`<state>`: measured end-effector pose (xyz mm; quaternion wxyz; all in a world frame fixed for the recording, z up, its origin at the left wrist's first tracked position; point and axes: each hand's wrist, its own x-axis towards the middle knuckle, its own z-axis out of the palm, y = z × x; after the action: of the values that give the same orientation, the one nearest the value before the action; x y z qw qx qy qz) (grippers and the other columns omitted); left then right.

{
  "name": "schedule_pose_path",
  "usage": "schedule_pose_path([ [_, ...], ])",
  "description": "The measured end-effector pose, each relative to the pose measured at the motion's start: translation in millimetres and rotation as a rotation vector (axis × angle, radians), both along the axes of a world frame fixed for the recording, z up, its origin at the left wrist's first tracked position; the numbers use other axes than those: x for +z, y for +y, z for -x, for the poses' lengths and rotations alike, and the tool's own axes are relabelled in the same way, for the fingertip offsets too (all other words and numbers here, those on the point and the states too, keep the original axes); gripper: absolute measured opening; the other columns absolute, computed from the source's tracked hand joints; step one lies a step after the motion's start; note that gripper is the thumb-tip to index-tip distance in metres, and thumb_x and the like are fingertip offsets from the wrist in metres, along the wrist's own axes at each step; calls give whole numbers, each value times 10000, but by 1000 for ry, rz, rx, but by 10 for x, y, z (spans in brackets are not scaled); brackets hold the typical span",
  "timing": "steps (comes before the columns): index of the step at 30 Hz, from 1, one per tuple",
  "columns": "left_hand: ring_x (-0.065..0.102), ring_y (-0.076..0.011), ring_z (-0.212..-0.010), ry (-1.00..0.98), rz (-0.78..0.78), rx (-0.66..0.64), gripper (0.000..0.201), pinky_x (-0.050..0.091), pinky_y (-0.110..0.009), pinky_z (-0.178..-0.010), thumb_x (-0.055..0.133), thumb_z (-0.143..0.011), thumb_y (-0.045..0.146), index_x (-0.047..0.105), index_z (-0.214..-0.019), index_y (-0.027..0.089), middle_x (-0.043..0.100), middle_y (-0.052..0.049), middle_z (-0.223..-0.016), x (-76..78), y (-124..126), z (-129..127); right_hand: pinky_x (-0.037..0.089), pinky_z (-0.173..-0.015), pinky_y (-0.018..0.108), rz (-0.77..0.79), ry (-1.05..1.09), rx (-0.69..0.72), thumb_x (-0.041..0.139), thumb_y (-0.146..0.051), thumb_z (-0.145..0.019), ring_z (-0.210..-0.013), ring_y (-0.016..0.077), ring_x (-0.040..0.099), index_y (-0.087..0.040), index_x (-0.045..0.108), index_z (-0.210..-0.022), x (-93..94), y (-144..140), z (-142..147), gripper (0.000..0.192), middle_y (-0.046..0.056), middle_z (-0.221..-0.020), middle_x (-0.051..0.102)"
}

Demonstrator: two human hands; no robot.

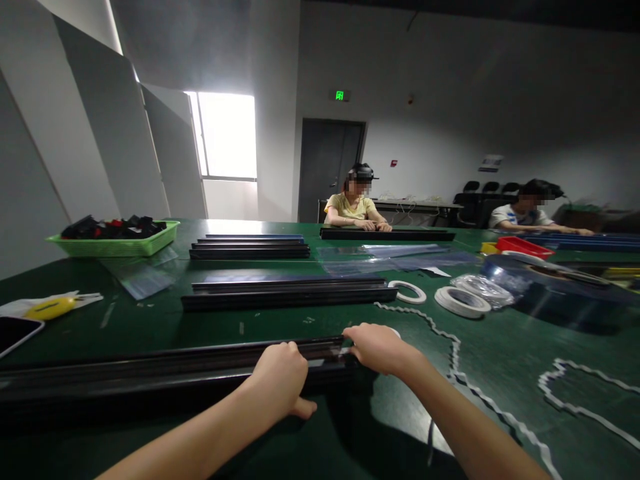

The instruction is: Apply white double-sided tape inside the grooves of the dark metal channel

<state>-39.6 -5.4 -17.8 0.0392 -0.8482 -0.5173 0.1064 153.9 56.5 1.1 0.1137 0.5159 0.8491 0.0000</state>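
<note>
While lying lengthwise along the near edge of the green table [500, 353], the long black rail [150, 377] is running from the far left to just under both hands. Left hand [280, 380] is curling over the rail's top near its right end, fingers closed on it, thumb sticking out below. Right hand [377, 347] is gripping the rail's very end, fingers folded over it. More black rails [287, 292] are lying beyond, tape rolls [463, 301] well right.
</note>
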Motion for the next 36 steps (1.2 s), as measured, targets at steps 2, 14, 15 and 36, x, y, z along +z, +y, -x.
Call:
schedule_pose_path([
  [2, 630, -288, -777, -19, -3, 13, 603, 515, -354, -668, 580, -634, 640, 703, -819, 79, 667, -187, -873, -3, 2, -5, 453, -689, 362, 1, 2, 2, 487, -296, -800, -909, 297, 640, -216, 635, -1038, 6, -5, 0, 291, 129, -1006, 680],
  [14, 659, -303, -743, -45, 47, 76, 542, 536, -374, -655, 612, -604, 621, 703, -775, 115, 688, -161, -834, 79, 22, -27, 455, -675, 354, -10, -9, 0, 496, -266, -787, -891, 291, 645, -207, 640, -1014, 28, -29, 18, 276, 126, -981, 686],
  [15, 660, -306, -746, -42, 52, 75, 541, 537, -376, -655, 615, -601, 620, 703, -775, 116, 691, -161, -831, 82, 28, -31, 455, -675, 350, -14, -9, -2, 500, -265, -784, -890, 289, 645, -207, 640, -1012, 28, -30, 19, 274, 125, -976, 687],
  [36, 663, -313, -776, -48, 86, 32, 596, 521, -377, -647, 614, -628, 644, 673, -963, 155, 708, -141, -877, 174, 33, -52, 447, -686, 345, 3, 2, -9, 493, -270, -796, -903, 283, 641, -206, 632, -1029, 47, -38, 24, 279, 128, -991, 681],
])
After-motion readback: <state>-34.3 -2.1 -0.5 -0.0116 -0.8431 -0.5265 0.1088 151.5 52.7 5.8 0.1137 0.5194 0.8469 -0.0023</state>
